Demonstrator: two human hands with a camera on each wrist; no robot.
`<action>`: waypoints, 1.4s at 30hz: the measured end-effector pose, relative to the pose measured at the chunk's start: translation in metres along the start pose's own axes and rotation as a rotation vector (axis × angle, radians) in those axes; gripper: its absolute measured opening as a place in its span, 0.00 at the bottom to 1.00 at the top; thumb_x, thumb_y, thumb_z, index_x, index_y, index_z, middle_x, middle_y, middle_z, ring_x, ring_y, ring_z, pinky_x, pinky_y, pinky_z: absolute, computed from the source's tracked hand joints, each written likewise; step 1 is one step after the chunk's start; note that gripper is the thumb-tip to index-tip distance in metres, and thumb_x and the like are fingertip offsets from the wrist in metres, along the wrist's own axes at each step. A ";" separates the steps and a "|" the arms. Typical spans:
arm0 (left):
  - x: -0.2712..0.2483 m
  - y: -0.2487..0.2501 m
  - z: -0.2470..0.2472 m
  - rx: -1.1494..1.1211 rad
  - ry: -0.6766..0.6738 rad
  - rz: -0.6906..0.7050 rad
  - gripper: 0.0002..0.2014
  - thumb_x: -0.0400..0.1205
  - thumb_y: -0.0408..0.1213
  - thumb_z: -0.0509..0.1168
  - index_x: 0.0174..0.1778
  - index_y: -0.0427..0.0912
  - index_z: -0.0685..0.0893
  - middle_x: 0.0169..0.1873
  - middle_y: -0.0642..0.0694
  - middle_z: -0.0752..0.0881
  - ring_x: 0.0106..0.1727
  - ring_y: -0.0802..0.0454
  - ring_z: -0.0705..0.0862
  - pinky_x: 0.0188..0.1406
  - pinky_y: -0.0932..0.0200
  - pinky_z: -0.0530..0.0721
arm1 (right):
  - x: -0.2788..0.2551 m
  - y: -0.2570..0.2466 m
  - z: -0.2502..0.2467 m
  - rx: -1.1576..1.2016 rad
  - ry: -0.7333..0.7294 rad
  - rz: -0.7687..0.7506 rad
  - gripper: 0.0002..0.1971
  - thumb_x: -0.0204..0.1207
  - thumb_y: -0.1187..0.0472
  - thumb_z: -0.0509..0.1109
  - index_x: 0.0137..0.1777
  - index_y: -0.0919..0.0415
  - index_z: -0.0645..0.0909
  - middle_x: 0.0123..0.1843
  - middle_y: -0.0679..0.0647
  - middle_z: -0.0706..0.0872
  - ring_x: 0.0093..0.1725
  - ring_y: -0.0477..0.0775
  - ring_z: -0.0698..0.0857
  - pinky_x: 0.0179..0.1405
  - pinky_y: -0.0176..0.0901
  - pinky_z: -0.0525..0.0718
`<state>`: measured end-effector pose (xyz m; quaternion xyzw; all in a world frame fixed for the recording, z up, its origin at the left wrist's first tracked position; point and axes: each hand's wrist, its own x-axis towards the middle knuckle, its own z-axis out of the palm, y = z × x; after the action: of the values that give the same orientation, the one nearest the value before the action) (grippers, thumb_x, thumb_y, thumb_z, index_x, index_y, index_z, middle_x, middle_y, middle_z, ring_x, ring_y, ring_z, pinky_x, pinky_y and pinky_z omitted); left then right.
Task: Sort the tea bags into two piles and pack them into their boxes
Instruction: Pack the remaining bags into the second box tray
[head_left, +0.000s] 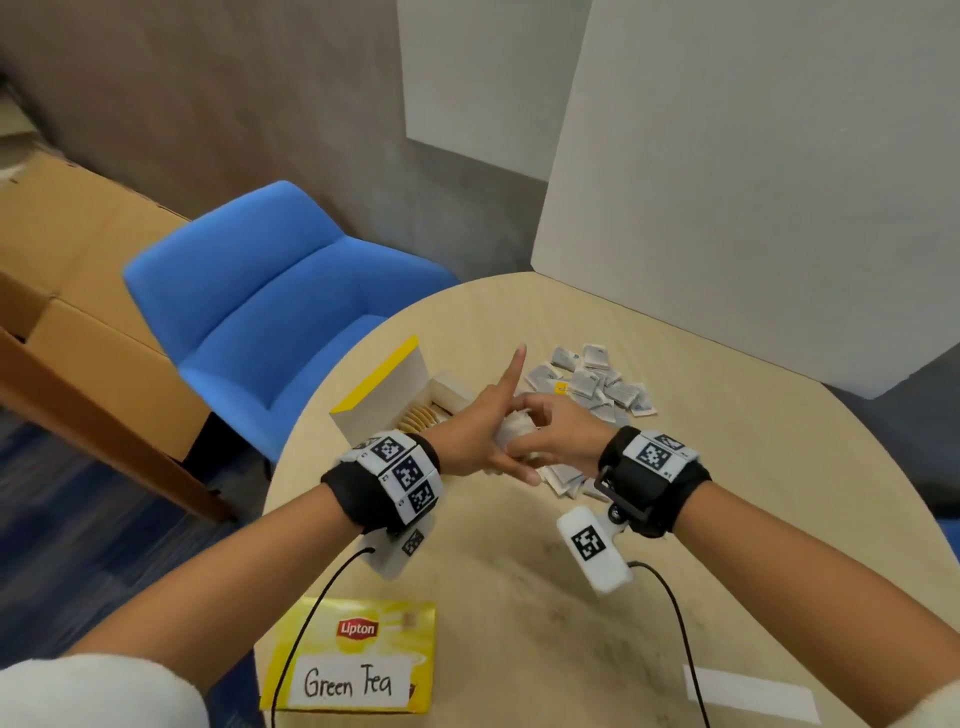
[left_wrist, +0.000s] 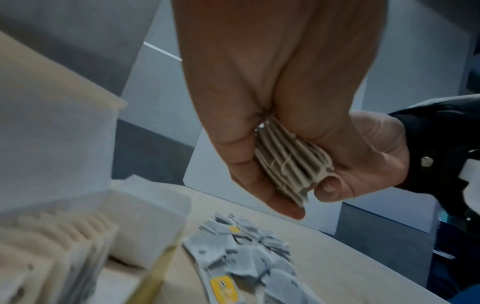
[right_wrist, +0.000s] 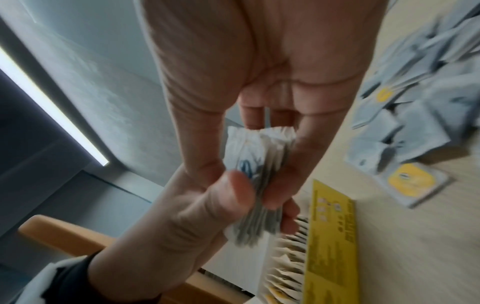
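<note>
A stack of white tea bags (head_left: 514, 431) hangs above the table between both hands. My left hand (head_left: 493, 426) grips it with thumb and lower fingers, while the index finger sticks straight out. My right hand (head_left: 540, 441) pinches the same stack (left_wrist: 291, 162) from the other side. In the right wrist view the stack (right_wrist: 259, 164) sits between my right fingers and the left thumb. Just left of the hands stands an open yellow box (head_left: 384, 395) holding a row of tea bags. A loose pile of grey tea bags (head_left: 592, 384) lies behind the hands. More bags (head_left: 566, 478) lie under my right hand.
A shut Lipton box labelled Green Tea (head_left: 353, 654) lies at the round table's (head_left: 519, 597) near edge, and a white paper strip (head_left: 748, 696) at the near right. A blue chair (head_left: 270, 296) stands left of the table. White boards (head_left: 753, 182) rise behind it.
</note>
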<state>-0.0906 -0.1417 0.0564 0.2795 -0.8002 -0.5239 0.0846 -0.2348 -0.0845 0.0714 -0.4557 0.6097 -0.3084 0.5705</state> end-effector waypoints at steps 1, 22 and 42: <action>-0.001 0.001 -0.008 0.002 0.034 0.006 0.69 0.66 0.35 0.81 0.77 0.56 0.25 0.77 0.37 0.65 0.79 0.47 0.64 0.74 0.53 0.71 | 0.003 -0.009 0.004 -0.016 0.025 -0.031 0.18 0.70 0.79 0.71 0.59 0.68 0.79 0.44 0.54 0.84 0.33 0.47 0.88 0.28 0.36 0.84; -0.069 -0.067 -0.101 0.443 0.235 -0.383 0.31 0.81 0.29 0.58 0.79 0.48 0.57 0.56 0.37 0.81 0.52 0.38 0.81 0.43 0.50 0.80 | 0.110 -0.021 0.059 -0.978 0.270 -0.070 0.19 0.66 0.59 0.77 0.54 0.59 0.76 0.47 0.53 0.73 0.45 0.57 0.76 0.37 0.43 0.71; -0.086 -0.065 -0.077 0.265 0.237 -0.334 0.42 0.78 0.27 0.61 0.81 0.51 0.43 0.45 0.41 0.82 0.38 0.47 0.82 0.36 0.53 0.82 | 0.130 0.013 0.080 -1.053 0.163 -0.246 0.18 0.70 0.67 0.72 0.59 0.57 0.77 0.56 0.56 0.80 0.56 0.59 0.78 0.45 0.41 0.69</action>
<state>0.0371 -0.1760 0.0463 0.4761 -0.7892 -0.3845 0.0525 -0.1502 -0.1856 -0.0064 -0.7223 0.6661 -0.0601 0.1758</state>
